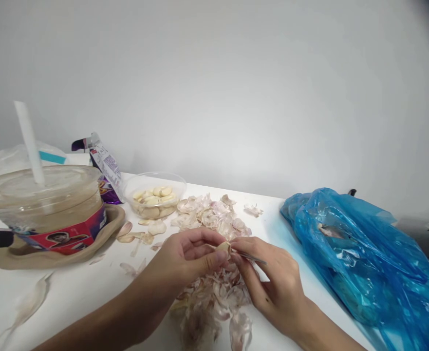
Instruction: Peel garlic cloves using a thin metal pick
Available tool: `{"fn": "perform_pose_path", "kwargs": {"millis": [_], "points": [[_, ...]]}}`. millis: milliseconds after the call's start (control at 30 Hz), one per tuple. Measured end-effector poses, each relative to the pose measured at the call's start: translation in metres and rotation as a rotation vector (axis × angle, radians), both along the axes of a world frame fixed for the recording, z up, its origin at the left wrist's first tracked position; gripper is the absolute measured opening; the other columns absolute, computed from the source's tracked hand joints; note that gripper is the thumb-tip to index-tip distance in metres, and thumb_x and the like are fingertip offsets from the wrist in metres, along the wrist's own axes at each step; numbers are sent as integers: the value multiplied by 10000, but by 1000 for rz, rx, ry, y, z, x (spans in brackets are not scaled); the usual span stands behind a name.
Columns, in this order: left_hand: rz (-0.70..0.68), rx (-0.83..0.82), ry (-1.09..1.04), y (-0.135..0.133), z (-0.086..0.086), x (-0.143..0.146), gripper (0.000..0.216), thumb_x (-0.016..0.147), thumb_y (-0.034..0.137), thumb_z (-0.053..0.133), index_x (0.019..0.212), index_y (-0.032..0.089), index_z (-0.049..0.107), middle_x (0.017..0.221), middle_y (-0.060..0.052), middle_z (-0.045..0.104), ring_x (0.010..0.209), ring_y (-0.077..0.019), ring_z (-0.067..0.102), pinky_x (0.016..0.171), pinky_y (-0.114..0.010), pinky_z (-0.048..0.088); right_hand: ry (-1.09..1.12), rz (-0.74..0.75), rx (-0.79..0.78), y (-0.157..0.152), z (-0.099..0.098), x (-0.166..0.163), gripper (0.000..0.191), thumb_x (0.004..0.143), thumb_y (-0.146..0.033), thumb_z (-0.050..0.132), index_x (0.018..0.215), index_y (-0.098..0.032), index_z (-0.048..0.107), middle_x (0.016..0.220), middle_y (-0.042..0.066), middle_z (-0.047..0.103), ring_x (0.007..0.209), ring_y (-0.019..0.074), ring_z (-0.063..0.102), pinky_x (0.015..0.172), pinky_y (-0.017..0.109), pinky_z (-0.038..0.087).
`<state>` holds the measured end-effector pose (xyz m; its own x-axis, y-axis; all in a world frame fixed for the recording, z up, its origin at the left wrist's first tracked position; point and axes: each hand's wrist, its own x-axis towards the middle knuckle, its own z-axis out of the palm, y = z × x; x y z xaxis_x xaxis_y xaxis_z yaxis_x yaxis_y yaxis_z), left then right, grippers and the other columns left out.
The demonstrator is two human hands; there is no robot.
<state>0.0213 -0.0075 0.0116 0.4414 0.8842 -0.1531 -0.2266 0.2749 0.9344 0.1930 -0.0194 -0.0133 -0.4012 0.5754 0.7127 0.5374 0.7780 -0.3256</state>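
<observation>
My left hand pinches a garlic clove between thumb and fingers. My right hand touches the clove's right side and grips a thin metal tool; its working end is hidden by the fingers, so its kind cannot be told. Papery garlic skins are heaped beneath both hands, with more skins behind them. A clear plastic bowl beyond my left hand contains several peeled garlic cloves. A few loose bits of skin and clove lie before the bowl.
At left, a lidded drink cup with a white straw sits in a cardboard carrier. Behind it leans a purple snack wrapper. A blue plastic bag fills the table's right side. A pale wall rises behind.
</observation>
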Motion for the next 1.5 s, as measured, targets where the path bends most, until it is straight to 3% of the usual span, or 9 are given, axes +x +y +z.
{"fn": "perform_pose_path", "kwargs": {"millis": [833, 1500], "points": [[1, 17, 1, 1, 0, -1, 137, 700, 114, 641, 818, 169, 601, 780, -40, 697, 824, -180, 594, 769, -287, 423, 13, -4, 37, 1, 1, 1, 244, 801, -52, 511, 1024, -146, 540, 887, 33, 636, 771, 124, 593, 648, 234, 454], [21, 75, 15, 6, -13, -1, 108, 770, 213, 595, 874, 185, 591, 819, -28, 671, 850, -174, 581, 783, -295, 419, 11, -6, 94, -1, 2, 0, 256, 791, -50, 519, 1032, -133, 535, 913, 45, 646, 803, 126, 608, 667, 232, 470]]}}
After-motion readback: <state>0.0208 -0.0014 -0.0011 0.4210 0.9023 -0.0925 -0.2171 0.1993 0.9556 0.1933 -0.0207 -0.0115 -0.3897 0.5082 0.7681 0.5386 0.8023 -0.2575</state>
